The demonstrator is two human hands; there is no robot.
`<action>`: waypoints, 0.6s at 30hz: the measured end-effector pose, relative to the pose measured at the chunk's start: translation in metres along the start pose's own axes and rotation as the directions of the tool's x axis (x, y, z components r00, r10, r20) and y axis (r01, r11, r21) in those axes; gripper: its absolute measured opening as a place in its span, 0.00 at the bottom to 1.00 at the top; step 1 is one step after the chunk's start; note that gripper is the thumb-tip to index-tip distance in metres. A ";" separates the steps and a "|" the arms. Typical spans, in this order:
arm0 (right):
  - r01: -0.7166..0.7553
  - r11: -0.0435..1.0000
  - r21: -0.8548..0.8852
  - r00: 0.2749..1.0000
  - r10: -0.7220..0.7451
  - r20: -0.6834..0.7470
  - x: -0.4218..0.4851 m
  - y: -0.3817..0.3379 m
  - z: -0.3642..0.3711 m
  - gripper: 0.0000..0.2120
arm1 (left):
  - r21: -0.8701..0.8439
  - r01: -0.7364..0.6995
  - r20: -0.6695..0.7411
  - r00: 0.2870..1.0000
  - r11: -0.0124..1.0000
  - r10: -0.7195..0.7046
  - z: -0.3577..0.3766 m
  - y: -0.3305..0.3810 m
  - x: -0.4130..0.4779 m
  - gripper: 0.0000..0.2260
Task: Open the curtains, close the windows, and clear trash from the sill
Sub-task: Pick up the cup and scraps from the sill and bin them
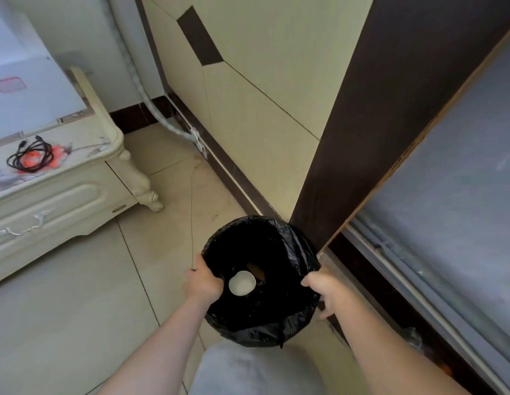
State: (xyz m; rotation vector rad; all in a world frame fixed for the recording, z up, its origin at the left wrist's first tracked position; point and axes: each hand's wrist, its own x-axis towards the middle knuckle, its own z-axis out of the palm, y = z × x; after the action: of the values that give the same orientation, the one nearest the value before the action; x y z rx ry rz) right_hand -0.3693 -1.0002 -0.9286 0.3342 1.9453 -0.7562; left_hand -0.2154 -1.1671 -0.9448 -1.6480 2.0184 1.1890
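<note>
A round trash bin lined with a black plastic bag (276,329) stands on the tiled floor by the wall corner. Inside it lie a white paper cup (242,283) and a brown scrap (256,270). My left hand (202,280) grips the bin's left rim, fingers curled over the bag edge. My right hand (325,289) holds the right rim the same way. The dark window sill edge (362,280) runs just right of the bin, with the frosted window pane (453,212) beyond it.
A cream cabinet (57,195) stands at the left with a coiled black cable (30,156) and a white box (26,89) on top. A grey pipe (151,101) runs down the wall corner. My grey-clad knee (248,372) is below the bin.
</note>
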 end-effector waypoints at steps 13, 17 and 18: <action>0.138 0.984 0.114 0.969 -0.111 -0.220 -0.149 0.014 -0.051 0.07 | -0.136 -0.142 -0.124 0.984 0.981 0.125 -0.106 0.038 -0.123 0.17; 0.206 0.974 0.093 0.928 -0.164 -0.334 -0.253 0.032 -0.081 0.13 | -0.153 -0.178 -0.009 0.984 0.972 0.179 -0.151 0.054 -0.211 0.15; 0.227 0.970 0.081 0.913 -0.183 -0.365 -0.277 0.037 -0.089 0.14 | -0.142 -0.200 -0.003 0.980 0.970 0.201 -0.161 0.057 -0.232 0.15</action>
State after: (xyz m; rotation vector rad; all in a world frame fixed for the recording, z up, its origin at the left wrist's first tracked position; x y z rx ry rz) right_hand -0.2796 -0.8920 -0.6710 0.3628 2.3068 -1.0111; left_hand -0.1504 -1.1260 -0.6678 -1.5214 2.1812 1.4371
